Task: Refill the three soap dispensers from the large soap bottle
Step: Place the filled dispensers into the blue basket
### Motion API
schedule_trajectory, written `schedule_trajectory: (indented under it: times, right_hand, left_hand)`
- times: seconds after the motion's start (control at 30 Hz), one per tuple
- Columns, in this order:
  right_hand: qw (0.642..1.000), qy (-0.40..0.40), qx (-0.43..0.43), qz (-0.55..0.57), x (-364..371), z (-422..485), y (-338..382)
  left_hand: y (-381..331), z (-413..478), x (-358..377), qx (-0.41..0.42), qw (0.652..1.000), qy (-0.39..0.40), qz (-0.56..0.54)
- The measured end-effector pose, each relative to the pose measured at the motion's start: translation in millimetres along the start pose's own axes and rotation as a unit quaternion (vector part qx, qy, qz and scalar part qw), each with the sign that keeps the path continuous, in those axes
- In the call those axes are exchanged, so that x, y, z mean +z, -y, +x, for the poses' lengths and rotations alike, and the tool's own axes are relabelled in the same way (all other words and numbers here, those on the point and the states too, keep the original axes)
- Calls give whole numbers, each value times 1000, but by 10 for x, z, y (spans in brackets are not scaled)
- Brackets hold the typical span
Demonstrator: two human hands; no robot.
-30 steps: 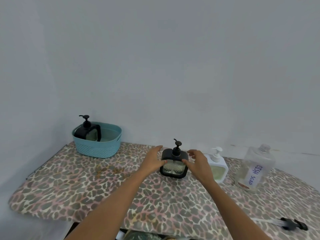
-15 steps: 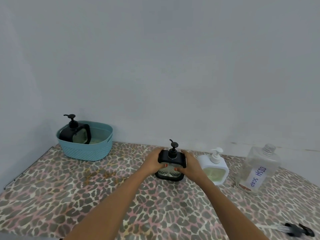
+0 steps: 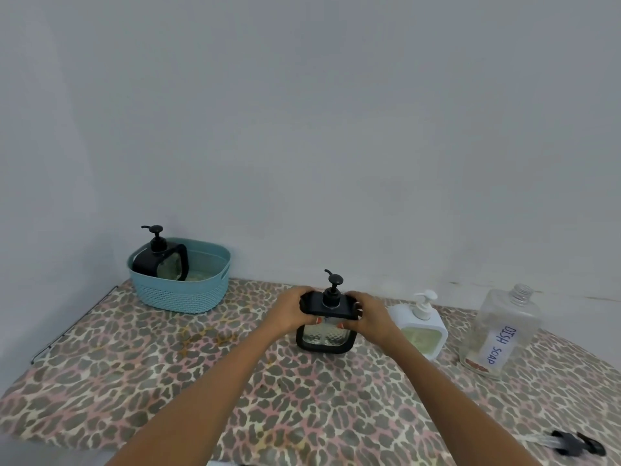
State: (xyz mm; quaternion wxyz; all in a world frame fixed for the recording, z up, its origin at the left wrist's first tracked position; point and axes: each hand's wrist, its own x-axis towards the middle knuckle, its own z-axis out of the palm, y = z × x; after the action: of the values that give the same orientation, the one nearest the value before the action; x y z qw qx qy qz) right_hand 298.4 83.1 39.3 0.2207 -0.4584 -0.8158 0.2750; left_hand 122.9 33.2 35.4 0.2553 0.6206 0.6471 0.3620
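1. I see the left hand (image 3: 292, 311) and the right hand (image 3: 371, 317) each grasping one end of the centre dispenser (image 3: 325, 338) at its black top, thumbs in front.
2. The centre dispenser stands on the leopard-print cover (image 3: 201, 381). I cannot tell whether its top is seated.
3. Just right of it is the white dispenser (image 3: 421, 327). Farther right is the large soap bottle (image 3: 500, 334), uncapped.
4. Well left of it, the teal basket (image 3: 181, 290) holds the third dispenser (image 3: 161, 260).
5. Near right of it lies a loose pump (image 3: 571, 445).

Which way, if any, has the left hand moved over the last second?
Yes: the left hand moved slightly rightward, toward the white dispenser, closing from beside the middle black dispenser to grip its top.
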Motion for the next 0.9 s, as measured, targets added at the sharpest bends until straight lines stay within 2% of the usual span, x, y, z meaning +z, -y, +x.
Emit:
schedule_trajectory:
  times: [0.4,0.73,0.9]
  right_hand:
    - [996,36,-78,-6,82,279,895]
    - [986,61,-157,-15,356,1026,1735]
    - [973,82,-207,-63,553,1462,2044]
  left_hand:
    - [-33,-314,-978,-38,997,-67,21]
    - [159,-297,-1914,-47,984,-158,64]
    - [348,-229,-2168,-58,972,-216,75]
